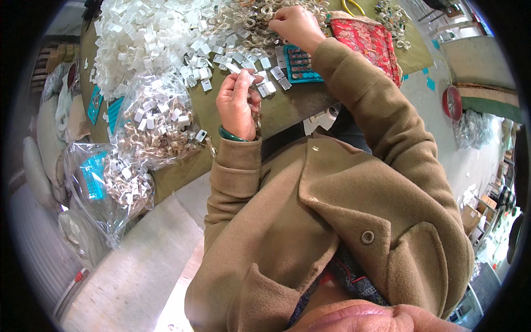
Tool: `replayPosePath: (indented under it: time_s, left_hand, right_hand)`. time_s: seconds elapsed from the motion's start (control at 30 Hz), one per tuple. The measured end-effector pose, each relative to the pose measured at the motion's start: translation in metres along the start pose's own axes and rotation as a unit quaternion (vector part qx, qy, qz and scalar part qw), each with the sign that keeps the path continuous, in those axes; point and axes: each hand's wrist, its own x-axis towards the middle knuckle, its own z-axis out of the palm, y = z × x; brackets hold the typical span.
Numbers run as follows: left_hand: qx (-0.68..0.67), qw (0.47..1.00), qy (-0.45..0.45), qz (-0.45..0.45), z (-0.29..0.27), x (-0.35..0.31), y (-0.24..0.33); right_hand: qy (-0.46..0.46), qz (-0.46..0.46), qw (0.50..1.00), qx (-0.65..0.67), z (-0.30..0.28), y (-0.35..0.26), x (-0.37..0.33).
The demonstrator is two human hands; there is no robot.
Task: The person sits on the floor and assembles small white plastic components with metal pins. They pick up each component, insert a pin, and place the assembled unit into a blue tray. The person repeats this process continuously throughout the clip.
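Observation:
My left hand (pixel 237 105), with a dark green bangle (pixel 232 135) at its wrist, is closed on a small white plastic piece pinched between thumb and fingers. Loose white rectangular pieces (pixel 265 88) lie on the table just past it. Farther off to the right, my right hand (pixel 297 25) reaches into a heap of ring-shaped pieces with pale cords (pixel 257 22). Its fingers are drawn together at the heap, and what they hold is hidden. Below that hand lies a blue tray (pixel 301 65) with round metal-looking parts in its cells.
A large mound of whitish plastic pieces (pixel 149 39) covers the table's far left. Two see-through bags (pixel 157 122) of corded pieces sit at the left edge. Right of my right arm are a red patterned cloth (pixel 365 44) and a yellow-handled tool (pixel 353 8).

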Motion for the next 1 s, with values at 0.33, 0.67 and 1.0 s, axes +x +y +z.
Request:
replayPosePath:
  time_s: [0.33, 0.67, 1.0]
  left_hand:
    - [-0.108, 0.990, -0.037, -0.078, 0.001, -0.008, 0.010]
    - [-0.066, 0.997, 0.020, 0.032, 0.001, -0.016, 0.014]
    - [-0.043, 0.997, 0.057, 0.035, -0.006, -0.022, 0.007]
  right_hand:
    - [-0.014, -0.117, 0.980, 0.159, -0.019, -0.015, -0.032]
    - [-0.168, -0.108, 0.963, 0.178, -0.008, -0.014, -0.055]
    - [-0.044, -0.208, 0.975, -0.070, -0.019, 0.004, -0.098]
